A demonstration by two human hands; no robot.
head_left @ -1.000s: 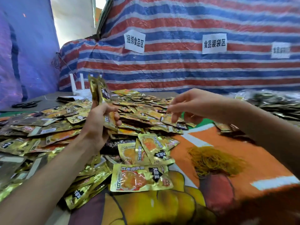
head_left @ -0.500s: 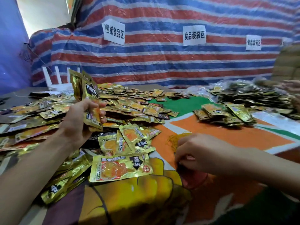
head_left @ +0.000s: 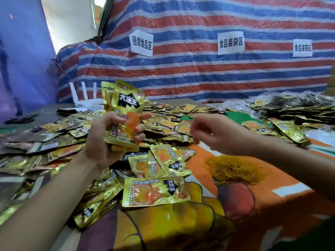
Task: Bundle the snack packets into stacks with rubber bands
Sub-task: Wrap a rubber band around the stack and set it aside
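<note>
I'm gripping a packet stack [head_left: 125, 113] in my left hand [head_left: 104, 142], left of the rubber band pile [head_left: 233, 170]. My right hand [head_left: 214, 133] is hovering above it, curled, can't tell if it's pinching a band.

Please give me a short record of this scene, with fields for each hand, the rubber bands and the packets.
left hand: grips a stack of packets, held upright
right hand: raised beside the stack, fingers curled; whether it holds a band cannot be seen
rubber bands: yellow heap on the orange cloth, near the right hand
loose packets: lying flat, mostly to the left and farther back
band on stack: none visible
</note>
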